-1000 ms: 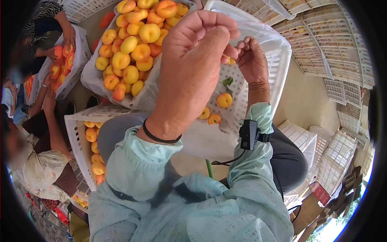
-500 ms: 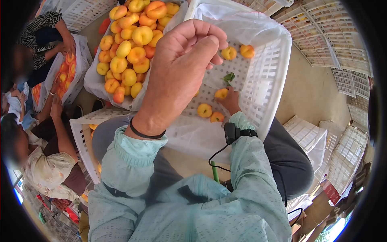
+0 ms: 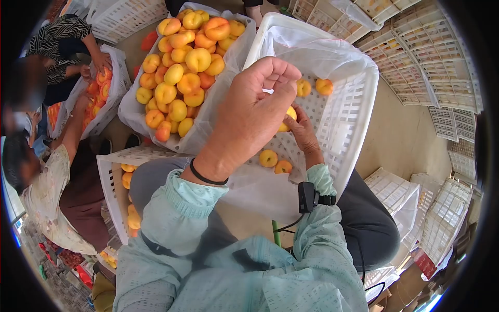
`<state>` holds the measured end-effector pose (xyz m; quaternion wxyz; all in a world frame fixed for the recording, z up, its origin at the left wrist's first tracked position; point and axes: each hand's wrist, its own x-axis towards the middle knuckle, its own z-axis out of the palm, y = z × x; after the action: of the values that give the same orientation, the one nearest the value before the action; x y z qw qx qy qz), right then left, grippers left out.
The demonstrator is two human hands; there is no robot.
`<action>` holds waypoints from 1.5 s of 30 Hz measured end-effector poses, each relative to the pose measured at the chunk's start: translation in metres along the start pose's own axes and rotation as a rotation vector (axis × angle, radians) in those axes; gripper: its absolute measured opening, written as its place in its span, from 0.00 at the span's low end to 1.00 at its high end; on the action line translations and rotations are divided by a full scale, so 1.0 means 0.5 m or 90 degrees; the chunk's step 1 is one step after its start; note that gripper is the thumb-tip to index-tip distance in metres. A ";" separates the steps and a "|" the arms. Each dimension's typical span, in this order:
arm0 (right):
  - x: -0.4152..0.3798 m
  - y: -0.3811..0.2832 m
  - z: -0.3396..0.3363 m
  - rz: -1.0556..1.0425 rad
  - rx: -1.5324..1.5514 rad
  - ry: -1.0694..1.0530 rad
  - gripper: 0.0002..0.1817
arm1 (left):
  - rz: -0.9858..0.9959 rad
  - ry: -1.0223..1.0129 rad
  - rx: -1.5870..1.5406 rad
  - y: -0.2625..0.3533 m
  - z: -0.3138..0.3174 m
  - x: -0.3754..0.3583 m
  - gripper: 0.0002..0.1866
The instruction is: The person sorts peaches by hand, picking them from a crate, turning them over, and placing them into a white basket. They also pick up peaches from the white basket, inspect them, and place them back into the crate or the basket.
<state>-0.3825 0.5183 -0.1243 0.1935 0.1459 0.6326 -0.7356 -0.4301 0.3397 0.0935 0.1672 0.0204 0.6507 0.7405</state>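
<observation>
The left hand (image 3: 249, 117) is nearest the camera, raised above the lined white crate (image 3: 345, 106). Its fingers are curled toward the thumb; whether they grip anything cannot be determined. Below it, the right hand (image 3: 305, 134) is clamped on a yellow fruit (image 3: 291, 112), which is inside the crate and partly hidden by the left hand. Two loose fruits (image 3: 268, 158) lie at the near end of the crate; two more (image 3: 313, 87) lie toward the far end. A slatted crate (image 3: 110, 179) containing fruit stands beside the left knee (image 3: 150, 177). Beyond it, a lined crate (image 3: 138, 120) carries a fruit pile (image 3: 182, 78). Farther left, co-workers' hands (image 3: 102, 60) are at another fruit crate (image 3: 120, 65). Stacked crates (image 3: 421, 57) stand at far right.
</observation>
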 end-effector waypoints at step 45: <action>0.322 0.042 -0.242 0.105 -0.944 0.314 0.29 | -0.152 0.160 -0.273 0.024 0.007 -0.024 0.25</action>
<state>-0.5182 0.6189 -0.2355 0.1485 0.1840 0.9703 -0.0508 -0.4205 0.3383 0.1079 0.1716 -0.1846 0.4922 0.8332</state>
